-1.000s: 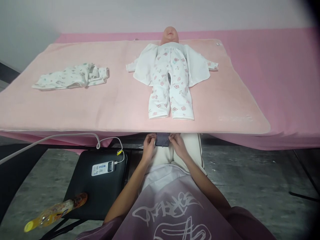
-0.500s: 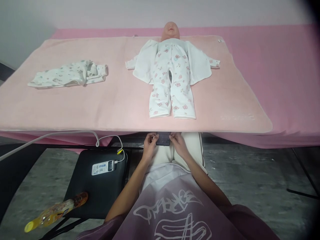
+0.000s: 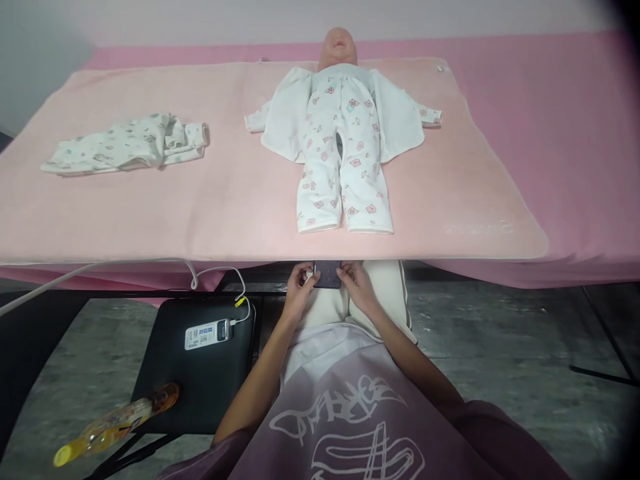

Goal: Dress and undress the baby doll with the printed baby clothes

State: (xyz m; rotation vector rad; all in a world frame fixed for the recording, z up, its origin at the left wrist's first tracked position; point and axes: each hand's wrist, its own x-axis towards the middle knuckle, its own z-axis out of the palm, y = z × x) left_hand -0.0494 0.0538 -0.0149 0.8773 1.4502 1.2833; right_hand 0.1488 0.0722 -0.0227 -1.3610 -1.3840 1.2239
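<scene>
Both my hands grip a dark smartphone over my lap, just under the table's front edge. My left hand is closed on its left end, and my right hand is closed on its right end. The phone's far edge is partly hidden by the table edge. Beyond it, a baby doll lies on its back in a white top with its sides spread out. White patterned baby pants cover its front and legs. Folded patterned baby clothes lie to the left.
A pink mat covers much of the table over a pink cloth. At my left, a black stool carries a white power bank with a cable, and a yellow-capped bottle.
The view has shifted slightly, so the doll and clothes sit a little higher in the picture. Both hands keep hold of the smartphone in nearly the same place.
</scene>
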